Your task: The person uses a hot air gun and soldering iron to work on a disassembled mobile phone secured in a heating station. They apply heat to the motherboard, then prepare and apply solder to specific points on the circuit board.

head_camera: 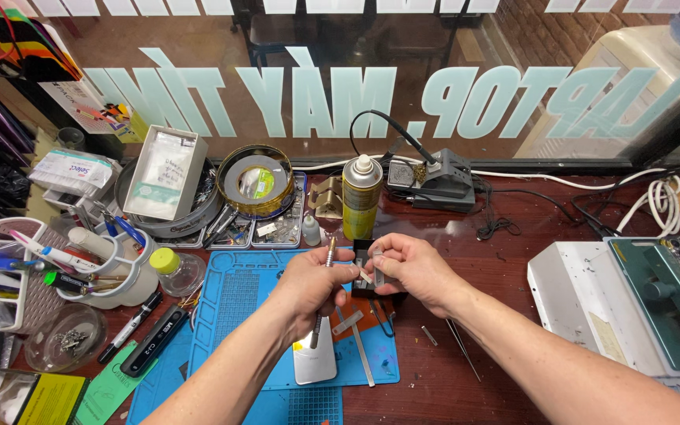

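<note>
- Left hand (312, 285): closed around a slim metal-shafted tool (329, 253), likely a screwdriver; the shaft rises upright out of the fist, tip uppermost.
- Right hand (411, 267): fingers pinched on a small pale part (375, 270), held just beside the left hand, thumb and forefinger tight on it. What the part is cannot be told at this size.
- Both hands are raised above the blue work mat (238, 307) near the middle of the counter (505, 267), almost touching each other.
- Directly behind the hands stands a small dark block-shaped item (361, 253), partly hidden; its link to the held part cannot be made out.
- On the mat below lie a flat metal spatula (315, 360), a thin metal strip (361, 354) and tweezers (461, 349) just off the mat edge, all out of hand.
- Judgement on progress: work appears to be mid-way. Tool and part are both in hand and brought together, but the tool tip points away from the part, so no engagement shows yet.
- A yellow spray can (361, 197) and a soldering stand (433, 179) stand untouched behind.
</note>
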A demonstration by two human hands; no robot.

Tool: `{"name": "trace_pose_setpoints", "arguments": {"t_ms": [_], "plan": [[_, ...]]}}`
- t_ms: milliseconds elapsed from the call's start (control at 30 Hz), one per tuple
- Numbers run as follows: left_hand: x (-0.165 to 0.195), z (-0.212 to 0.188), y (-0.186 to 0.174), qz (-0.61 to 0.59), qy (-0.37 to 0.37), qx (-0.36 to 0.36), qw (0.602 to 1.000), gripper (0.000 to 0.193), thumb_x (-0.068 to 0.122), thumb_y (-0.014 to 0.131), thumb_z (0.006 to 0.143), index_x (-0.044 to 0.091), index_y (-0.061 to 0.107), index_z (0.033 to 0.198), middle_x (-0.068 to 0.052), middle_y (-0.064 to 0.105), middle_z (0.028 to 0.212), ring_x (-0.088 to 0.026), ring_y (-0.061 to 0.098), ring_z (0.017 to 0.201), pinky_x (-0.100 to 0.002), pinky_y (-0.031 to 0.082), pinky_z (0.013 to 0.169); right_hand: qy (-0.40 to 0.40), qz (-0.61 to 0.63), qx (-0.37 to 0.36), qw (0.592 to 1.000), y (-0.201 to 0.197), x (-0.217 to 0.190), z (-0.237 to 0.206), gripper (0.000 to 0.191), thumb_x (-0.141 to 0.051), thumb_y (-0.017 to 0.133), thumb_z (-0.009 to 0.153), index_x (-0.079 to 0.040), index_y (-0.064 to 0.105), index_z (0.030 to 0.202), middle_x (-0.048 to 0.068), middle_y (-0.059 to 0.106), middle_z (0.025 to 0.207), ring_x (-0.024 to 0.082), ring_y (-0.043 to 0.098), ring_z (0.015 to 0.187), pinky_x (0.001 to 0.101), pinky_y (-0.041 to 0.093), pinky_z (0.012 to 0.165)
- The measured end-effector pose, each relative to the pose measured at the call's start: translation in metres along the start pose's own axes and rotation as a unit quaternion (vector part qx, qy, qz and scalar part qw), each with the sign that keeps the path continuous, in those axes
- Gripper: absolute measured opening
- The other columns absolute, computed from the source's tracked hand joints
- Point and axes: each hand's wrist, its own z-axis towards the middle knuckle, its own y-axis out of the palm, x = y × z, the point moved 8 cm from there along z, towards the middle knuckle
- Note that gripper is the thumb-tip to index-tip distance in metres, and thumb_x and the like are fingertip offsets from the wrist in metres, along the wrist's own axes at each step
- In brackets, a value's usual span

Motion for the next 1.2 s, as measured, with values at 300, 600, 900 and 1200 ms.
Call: {"name": "trace_pose_setpoints", "arguments": {"t_ms": [300,600,900,1200], "plan": [[-0.004,0.008,-0.01,-0.09,0.014,0.001,0.996,0.013,0.009,0.069,0.092,0.003,0.069,0.104,-0.006,0.074,0.086,-0.007,0.054,0.05,-0.021,0.03,0.037,-0.045,-0.333,0.137,0.932,-0.024,-0.008,0.005,0.051,-0.028,0.068,0.098,-0.01,0.052,0.143,0.009,0.077,0.099,0.014,0.074,0.087,0.0264,0.057,0.077],[-0.006,0.006,0.037,-0.074,0.037,-0.03,0.996,0.018,0.015,0.072,0.094,0.005,0.072,0.109,-0.003,0.063,0.076,-0.006,0.052,0.054,-0.022,0.033,0.041,-0.061,0.042,0.035,0.997,-0.013,-0.023,-0.053,0.016,-0.015,0.07,0.095,0.0,0.073,0.102,0.007,0.072,0.086,0.013,0.069,0.073,0.026,0.058,0.062],[0.02,-0.038,0.123,0.119,0.174,-0.076,0.975,0.029,0.023,0.057,0.1,0.011,0.071,0.122,-0.001,0.064,0.076,-0.008,0.053,0.059,-0.024,0.046,0.053,-0.199,-0.154,0.132,0.959,-0.083,-0.095,-0.128,0.015,-0.016,0.059,0.099,-0.004,0.067,0.1,0.003,0.073,0.081,0.01,0.07,0.067,0.0266,0.057,0.057],[0.028,-0.055,0.17,0.226,0.263,-0.053,0.936,0.029,0.022,0.062,0.099,0.01,0.074,0.122,0.001,0.065,0.078,-0.005,0.051,0.064,-0.023,0.045,0.055,-0.195,-0.203,0.167,0.945,-0.112,-0.099,-0.178,0.02,-0.022,0.062,0.095,-0.003,0.069,0.092,0.005,0.076,0.074,0.011,0.073,0.063,0.0262,0.058,0.059]]}}
